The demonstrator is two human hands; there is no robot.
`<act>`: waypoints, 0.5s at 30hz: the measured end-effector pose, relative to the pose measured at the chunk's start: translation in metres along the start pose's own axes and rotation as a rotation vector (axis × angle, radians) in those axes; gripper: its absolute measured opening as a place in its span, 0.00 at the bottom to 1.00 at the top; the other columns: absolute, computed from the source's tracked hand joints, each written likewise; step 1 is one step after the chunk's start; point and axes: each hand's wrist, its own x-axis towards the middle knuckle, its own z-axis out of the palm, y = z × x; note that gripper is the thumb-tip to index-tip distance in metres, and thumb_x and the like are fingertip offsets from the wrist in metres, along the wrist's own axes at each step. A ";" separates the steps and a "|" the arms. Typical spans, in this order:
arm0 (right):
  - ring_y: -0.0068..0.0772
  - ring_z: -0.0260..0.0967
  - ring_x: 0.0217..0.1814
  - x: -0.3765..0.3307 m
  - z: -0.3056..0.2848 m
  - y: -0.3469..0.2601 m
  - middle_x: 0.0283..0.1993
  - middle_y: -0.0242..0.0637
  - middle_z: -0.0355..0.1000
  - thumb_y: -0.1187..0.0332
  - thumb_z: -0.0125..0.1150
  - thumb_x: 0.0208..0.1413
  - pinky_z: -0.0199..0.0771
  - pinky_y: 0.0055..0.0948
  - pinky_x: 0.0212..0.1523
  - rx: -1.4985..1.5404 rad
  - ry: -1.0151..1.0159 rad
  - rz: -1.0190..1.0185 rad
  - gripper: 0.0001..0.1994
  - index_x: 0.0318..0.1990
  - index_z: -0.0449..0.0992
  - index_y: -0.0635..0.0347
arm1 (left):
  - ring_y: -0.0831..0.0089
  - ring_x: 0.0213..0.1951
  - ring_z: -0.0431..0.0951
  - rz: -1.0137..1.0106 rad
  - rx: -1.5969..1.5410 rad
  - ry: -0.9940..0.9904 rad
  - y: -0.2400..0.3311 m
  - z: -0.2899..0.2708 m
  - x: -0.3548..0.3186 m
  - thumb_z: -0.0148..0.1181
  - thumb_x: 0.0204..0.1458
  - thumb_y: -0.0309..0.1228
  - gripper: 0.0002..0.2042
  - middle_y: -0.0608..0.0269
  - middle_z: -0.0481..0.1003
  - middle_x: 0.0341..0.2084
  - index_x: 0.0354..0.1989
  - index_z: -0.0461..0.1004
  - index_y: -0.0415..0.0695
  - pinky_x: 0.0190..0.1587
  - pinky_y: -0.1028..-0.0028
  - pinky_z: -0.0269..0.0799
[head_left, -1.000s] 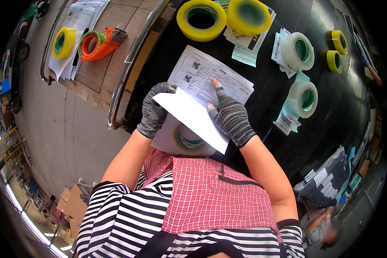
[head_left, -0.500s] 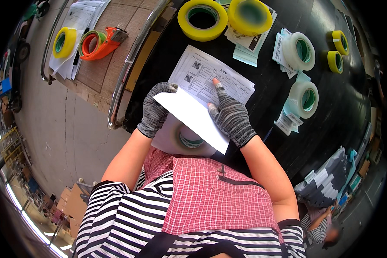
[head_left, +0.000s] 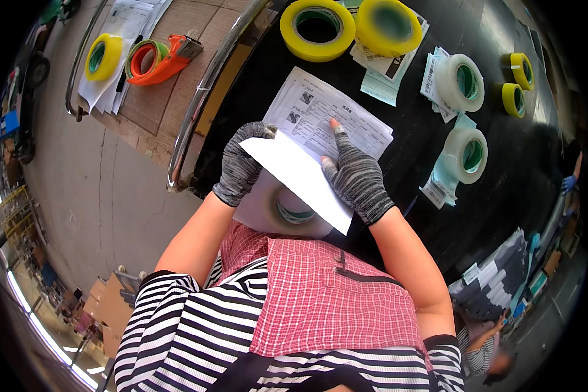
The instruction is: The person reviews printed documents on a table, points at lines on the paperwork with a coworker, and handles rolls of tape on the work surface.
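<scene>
Steadiness probably matters most: the left hand (head_left: 243,163) pinches the white sheet (head_left: 300,179) at its upper left corner, and a light hold should avoid creasing it, while the right hand (head_left: 360,179) lies along the stack of printed forms (head_left: 317,111) just beyond, its unseen fingers leaving me unable to tell whether it clamps them; firm pressure there would likely stop slipping. Below the pinch, a tape roll (head_left: 283,219) partly covered by the sheet could snag its lower edge; farther out are yellow rolls (head_left: 291,36) ahead, clear rolls (head_left: 447,81) rightward, an orange dispenser (head_left: 165,70) leftward
</scene>
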 end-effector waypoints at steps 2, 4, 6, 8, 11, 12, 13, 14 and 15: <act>0.50 0.79 0.45 0.001 0.002 0.000 0.43 0.53 0.78 0.58 0.55 0.61 0.77 0.45 0.50 0.006 0.005 -0.009 0.39 0.77 0.44 0.50 | 0.73 0.46 0.78 -0.007 0.015 -0.005 -0.001 -0.002 0.000 0.65 0.55 0.24 0.09 0.62 0.79 0.44 0.45 0.78 0.42 0.53 0.74 0.74; 0.50 0.79 0.46 0.001 0.002 0.000 0.44 0.53 0.78 0.58 0.54 0.61 0.77 0.45 0.51 -0.002 0.006 -0.011 0.39 0.77 0.43 0.50 | 0.73 0.46 0.78 -0.011 0.011 -0.004 -0.001 -0.002 0.000 0.65 0.55 0.24 0.09 0.62 0.79 0.44 0.45 0.78 0.42 0.52 0.74 0.74; 0.50 0.79 0.46 0.001 0.000 -0.001 0.44 0.53 0.78 0.58 0.54 0.61 0.77 0.44 0.52 -0.004 -0.006 0.000 0.39 0.77 0.43 0.50 | 0.73 0.46 0.78 -0.016 0.004 -0.004 -0.001 -0.001 0.000 0.65 0.55 0.24 0.09 0.62 0.79 0.44 0.45 0.78 0.42 0.52 0.74 0.74; 0.50 0.79 0.47 0.002 0.000 -0.001 0.45 0.53 0.78 0.58 0.54 0.61 0.77 0.44 0.52 -0.005 -0.018 0.009 0.39 0.77 0.43 0.51 | 0.73 0.46 0.78 -0.015 0.001 -0.001 -0.002 -0.001 0.000 0.65 0.55 0.24 0.09 0.62 0.79 0.44 0.45 0.78 0.42 0.52 0.74 0.74; 0.50 0.79 0.47 0.001 0.003 0.001 0.46 0.54 0.78 0.58 0.54 0.61 0.77 0.44 0.53 -0.006 -0.003 -0.005 0.39 0.77 0.43 0.51 | 0.73 0.46 0.78 -0.024 0.003 -0.004 -0.001 -0.002 -0.001 0.66 0.55 0.24 0.10 0.62 0.79 0.44 0.45 0.78 0.42 0.52 0.74 0.74; 0.50 0.79 0.48 0.000 0.001 0.000 0.46 0.54 0.78 0.58 0.54 0.61 0.77 0.44 0.53 0.000 -0.008 0.002 0.39 0.77 0.43 0.51 | 0.73 0.46 0.78 -0.026 0.003 -0.004 0.000 -0.002 -0.001 0.66 0.55 0.24 0.10 0.62 0.79 0.44 0.45 0.78 0.42 0.52 0.74 0.74; 0.50 0.79 0.48 0.001 0.000 -0.001 0.46 0.54 0.78 0.58 0.54 0.61 0.76 0.44 0.53 0.004 -0.012 0.008 0.39 0.77 0.43 0.50 | 0.73 0.46 0.78 -0.022 0.007 -0.005 0.001 -0.002 -0.001 0.66 0.55 0.24 0.10 0.62 0.78 0.44 0.45 0.78 0.42 0.52 0.74 0.74; 0.50 0.79 0.48 0.001 0.000 -0.001 0.46 0.54 0.78 0.58 0.54 0.61 0.76 0.44 0.53 0.004 -0.012 0.008 0.39 0.77 0.43 0.50 | 0.73 0.46 0.78 -0.018 0.011 -0.005 0.001 -0.002 -0.001 0.66 0.55 0.24 0.10 0.62 0.78 0.44 0.45 0.78 0.42 0.53 0.73 0.74; 0.50 0.78 0.48 0.001 -0.001 -0.001 0.47 0.54 0.78 0.58 0.54 0.61 0.76 0.44 0.54 0.003 -0.020 0.007 0.39 0.77 0.43 0.50 | 0.73 0.46 0.78 -0.018 0.011 -0.005 0.001 -0.001 -0.001 0.66 0.55 0.24 0.10 0.62 0.78 0.44 0.45 0.78 0.42 0.53 0.73 0.74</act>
